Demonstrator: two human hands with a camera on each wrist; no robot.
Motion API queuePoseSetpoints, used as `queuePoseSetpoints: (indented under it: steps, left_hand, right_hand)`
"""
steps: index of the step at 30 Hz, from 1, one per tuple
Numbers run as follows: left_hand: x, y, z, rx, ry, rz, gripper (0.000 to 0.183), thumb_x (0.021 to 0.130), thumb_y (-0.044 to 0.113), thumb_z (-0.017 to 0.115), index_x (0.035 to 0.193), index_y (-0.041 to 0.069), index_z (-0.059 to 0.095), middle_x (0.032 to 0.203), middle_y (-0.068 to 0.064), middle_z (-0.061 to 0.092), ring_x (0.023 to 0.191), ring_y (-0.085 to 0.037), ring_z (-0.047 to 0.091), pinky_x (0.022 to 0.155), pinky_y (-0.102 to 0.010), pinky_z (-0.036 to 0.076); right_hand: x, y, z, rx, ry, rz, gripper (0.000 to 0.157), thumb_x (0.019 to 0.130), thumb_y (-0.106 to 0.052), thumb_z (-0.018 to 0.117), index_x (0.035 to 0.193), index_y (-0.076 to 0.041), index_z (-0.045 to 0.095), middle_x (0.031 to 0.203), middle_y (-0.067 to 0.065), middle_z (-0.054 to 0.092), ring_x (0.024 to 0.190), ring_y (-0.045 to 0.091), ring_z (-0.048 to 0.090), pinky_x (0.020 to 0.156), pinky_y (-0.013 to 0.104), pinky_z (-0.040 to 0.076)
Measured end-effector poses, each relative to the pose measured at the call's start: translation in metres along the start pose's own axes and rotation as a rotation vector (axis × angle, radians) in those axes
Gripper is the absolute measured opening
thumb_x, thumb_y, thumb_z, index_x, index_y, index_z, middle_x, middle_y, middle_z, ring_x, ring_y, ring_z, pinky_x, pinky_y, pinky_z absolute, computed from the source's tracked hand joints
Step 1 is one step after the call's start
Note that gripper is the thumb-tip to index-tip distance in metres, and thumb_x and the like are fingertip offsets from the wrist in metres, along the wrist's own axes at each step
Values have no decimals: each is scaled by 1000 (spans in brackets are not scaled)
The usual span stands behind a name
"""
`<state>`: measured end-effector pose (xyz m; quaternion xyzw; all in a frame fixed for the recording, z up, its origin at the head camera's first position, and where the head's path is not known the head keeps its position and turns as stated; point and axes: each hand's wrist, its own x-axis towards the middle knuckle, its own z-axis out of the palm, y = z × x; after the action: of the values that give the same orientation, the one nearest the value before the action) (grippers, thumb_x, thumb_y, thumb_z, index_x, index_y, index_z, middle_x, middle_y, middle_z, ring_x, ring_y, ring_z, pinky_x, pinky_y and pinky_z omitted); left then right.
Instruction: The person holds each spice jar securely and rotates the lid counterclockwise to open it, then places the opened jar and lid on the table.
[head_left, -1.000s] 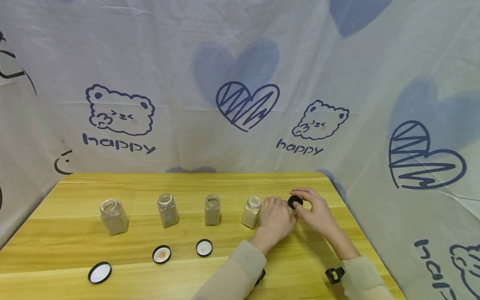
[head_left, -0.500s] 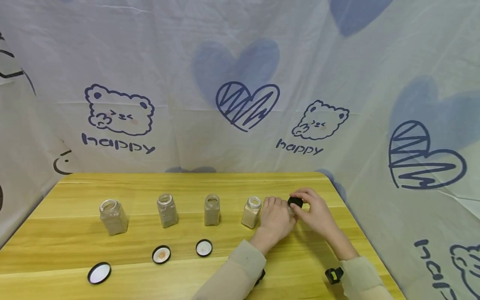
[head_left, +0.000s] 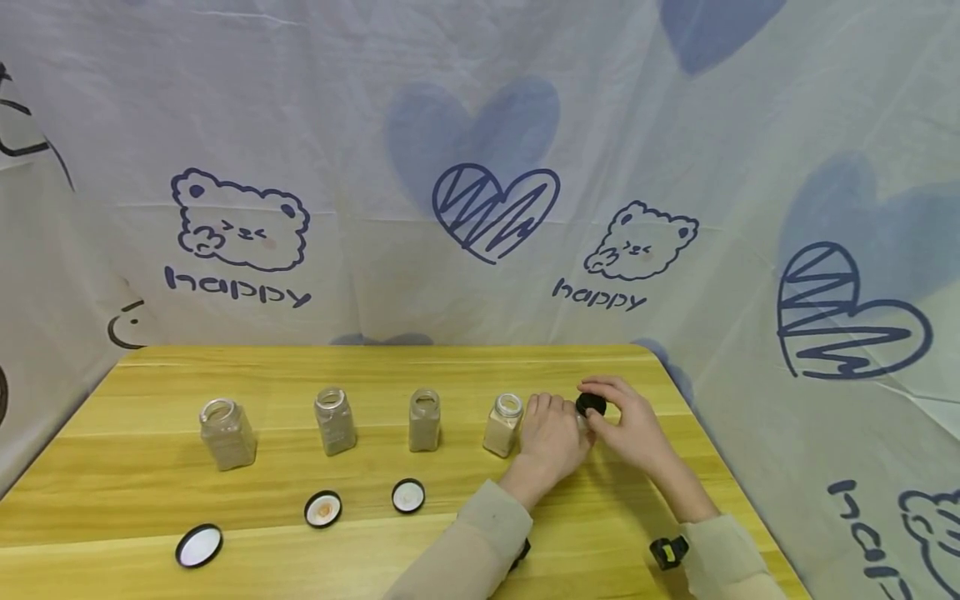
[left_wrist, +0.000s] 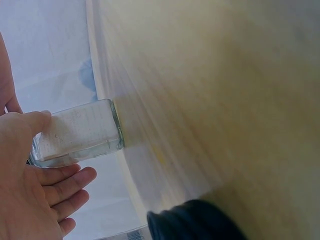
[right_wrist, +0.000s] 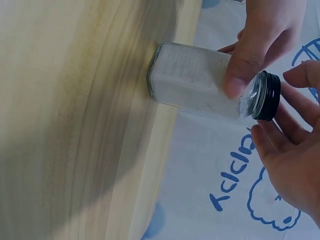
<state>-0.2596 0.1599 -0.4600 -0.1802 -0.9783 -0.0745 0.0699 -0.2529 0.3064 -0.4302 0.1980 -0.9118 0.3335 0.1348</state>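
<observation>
At the table's right, my left hand (head_left: pixel 555 433) grips a square glass jar (right_wrist: pixel 192 80) of whitish contents, its thumb along one side. The jar stands upright on the table, mostly hidden behind that hand in the head view. On its neck sits a black screw lid (right_wrist: pixel 270 96). My right hand (head_left: pixel 637 429) has its thumb and fingers curled about the lid's rim. Left of my hands is an uncapped jar (head_left: pixel 501 435) with pale contents. Further left stand three more uncapped jars, the nearest of them a greyish jar (head_left: pixel 424 429).
Three black-rimmed lids lie underside up towards the front: a left lid (head_left: pixel 199 547), a middle lid (head_left: pixel 323 508) with an orange stain, and a right lid (head_left: pixel 408 496). A printed cloth (head_left: pixel 360 250) hangs behind the wooden table (head_left: pixel 360 567).
The right hand's fingers shift slightly around the lid, which tilts a little and turns. The left hand and the other jars stay where they were.
</observation>
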Motion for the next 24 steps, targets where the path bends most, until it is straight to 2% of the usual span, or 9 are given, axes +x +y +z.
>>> queuePoseSetpoints:
  steps: [6,16,24]
  left_hand:
    - [0,0,1,22,10,7,58,102,64,52,124,14,68,115,0,67,116,-20,56,110,-37,38]
    - [1,0,1,6,-1,2,56,102,63,51,124,15,68,114,1,67,116,-20,56,112,-37,37]
    - [3,0,1,31,-16,0,61,103,65,47,132,15,67,118,2,67,119,-19,56,113,-37,37]
  right_hand:
    - [0,2,1,-43,47,6,31,95,-7,76,125,0,71,128,18,64,117,38,62,93,57,55]
    - [-1,3,2,-63,21,1,29,96,-5,73,125,0,71,127,16,64,112,35,64,89,54,58]
    - [-1,2,0,-34,-19,-49,35,91,8,65,124,-1,72,132,15,64,123,38,61,100,58,52]
